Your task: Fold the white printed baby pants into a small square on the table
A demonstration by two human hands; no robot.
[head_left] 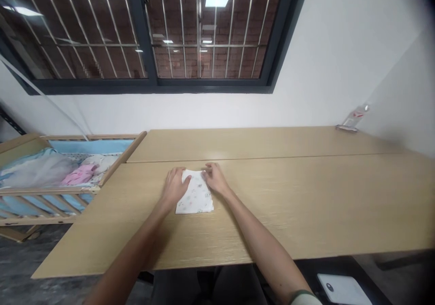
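A small folded white cloth [195,198] with a faint printed pattern lies on the wooden table [306,196], near its middle. My left hand [175,185] rests on the cloth's upper left corner, fingers curled down onto the fabric. My right hand [215,178] presses on the upper right corner, fingers bent and close together. Both hands touch the far edge of the cloth; whether they pinch it or only press it flat is unclear.
A wooden cot [50,178] with blue lining stands to the left of the table, holding pink [79,174] and white clothes. A plastic bottle [355,117] lies at the far right corner. A barred window [152,28] fills the wall. A white device [343,289] lies below the table's front edge.
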